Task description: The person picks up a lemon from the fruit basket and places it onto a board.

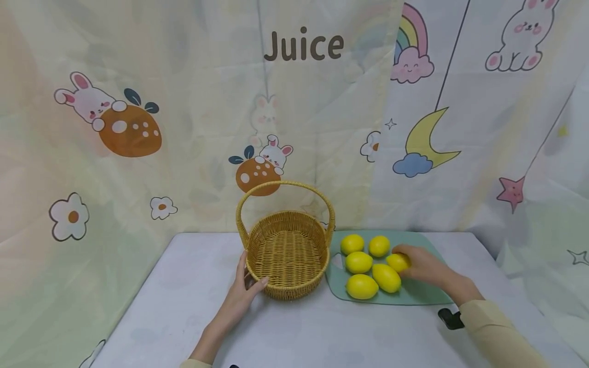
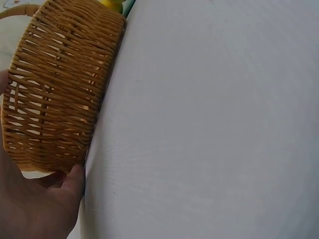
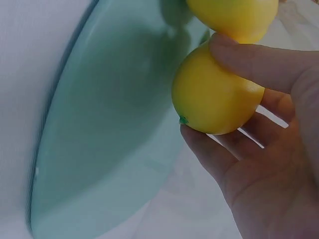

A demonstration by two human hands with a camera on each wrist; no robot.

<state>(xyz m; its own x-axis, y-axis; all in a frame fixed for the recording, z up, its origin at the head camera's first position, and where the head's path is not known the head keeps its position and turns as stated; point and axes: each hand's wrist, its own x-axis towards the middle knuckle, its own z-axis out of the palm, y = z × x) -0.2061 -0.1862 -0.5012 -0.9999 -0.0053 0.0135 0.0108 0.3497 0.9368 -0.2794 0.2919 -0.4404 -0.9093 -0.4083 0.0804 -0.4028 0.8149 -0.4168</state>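
Note:
A round wicker basket [image 1: 290, 294] with a tall arched handle stands on the table, and its inside shows only woven floor and walls. My left hand [image 1: 242, 299] holds its left side, the thumb near the front rim; the left wrist view shows this hand [image 2: 47, 204] against the woven wall. Right of the basket, several yellow lemons [image 1: 361, 286] lie on a green cutting board [image 1: 423, 296]. My right hand [image 1: 425, 266] grips the rightmost lemon [image 3: 217, 92] between thumb and fingers. Another lemon [image 3: 234, 17] is close beside the held one in the right wrist view.
The white table [image 1: 184, 301] ends at a cartoon-printed curtain [image 1: 202, 128] behind the basket. The board's left edge lies close to the basket. A black object [image 1: 451, 318] shows by the right sleeve [image 1: 497, 327].

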